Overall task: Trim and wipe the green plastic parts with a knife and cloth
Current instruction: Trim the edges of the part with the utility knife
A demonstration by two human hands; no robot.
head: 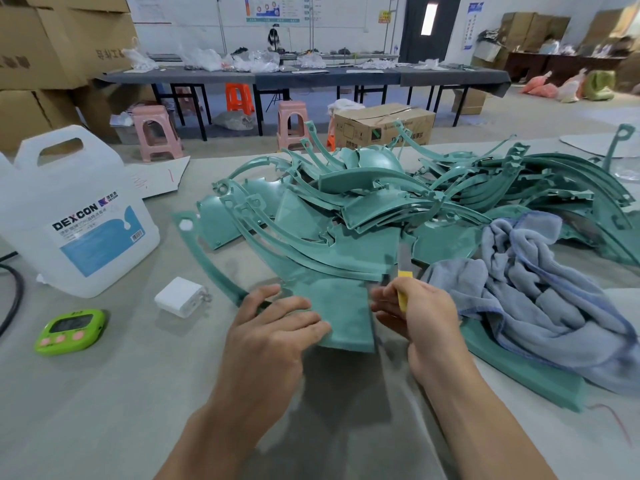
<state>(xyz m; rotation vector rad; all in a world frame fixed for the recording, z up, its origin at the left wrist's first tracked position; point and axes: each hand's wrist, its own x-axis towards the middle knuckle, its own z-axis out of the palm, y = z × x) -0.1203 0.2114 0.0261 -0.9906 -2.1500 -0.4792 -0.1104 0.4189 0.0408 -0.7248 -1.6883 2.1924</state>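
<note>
Pressing down on a flat green plastic part [341,317], the left hand [273,329] lies with its fingers [298,304] straight and slightly apart on the part's near-left edge. The right hand [424,318] has its fingers curled tight round the yellow handle of a knife [402,296], whose blade points away from the person, just beside the part's right edge. Beyond both sets of fingers, a tangled pile of green parts [381,199] covers the table [104,393]. A blue-grey cloth [540,289] is bunched just right of the right fingers, over some parts. Left of the left fingers sit a white charger [180,296], a green timer [69,330] and, farther off, a white jug [76,216].
</note>
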